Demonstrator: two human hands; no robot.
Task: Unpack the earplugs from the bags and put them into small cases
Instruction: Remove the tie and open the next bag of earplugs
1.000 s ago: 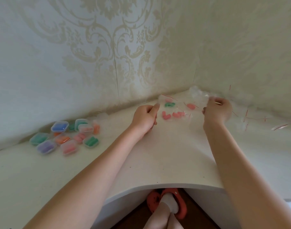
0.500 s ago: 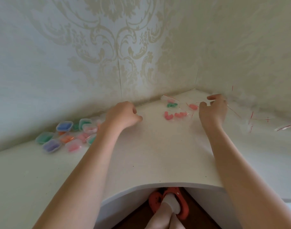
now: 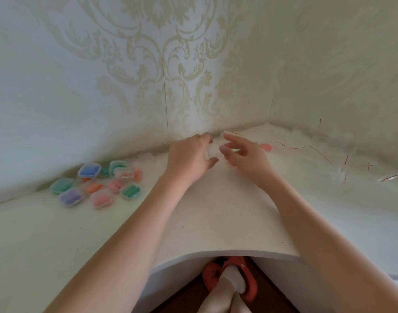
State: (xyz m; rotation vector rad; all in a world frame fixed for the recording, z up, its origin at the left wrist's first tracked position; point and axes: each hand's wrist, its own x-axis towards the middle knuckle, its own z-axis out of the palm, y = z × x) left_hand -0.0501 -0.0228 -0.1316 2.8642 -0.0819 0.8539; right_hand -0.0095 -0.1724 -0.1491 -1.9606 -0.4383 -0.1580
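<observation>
My left hand and my right hand meet near the back corner of the white desk. The left hand's fingers curl round what looks like a small clear case, which is blurred. My right hand hovers with its fingers spread over the bagged earplugs; a green earplug shows under its fingers. A pink earplug lies just right of that hand. Several filled small cases in blue, green, purple, orange and pink sit in a cluster at the left.
Clear bags with red strips lie scattered along the right wall, one more at the far right. Patterned walls close the corner behind. The desk's front edge curves inward, and feet in orange slippers show below it.
My left hand went left toward the cluster of cases, then came back to the centre. My right hand moved left from the bags to meet it.
</observation>
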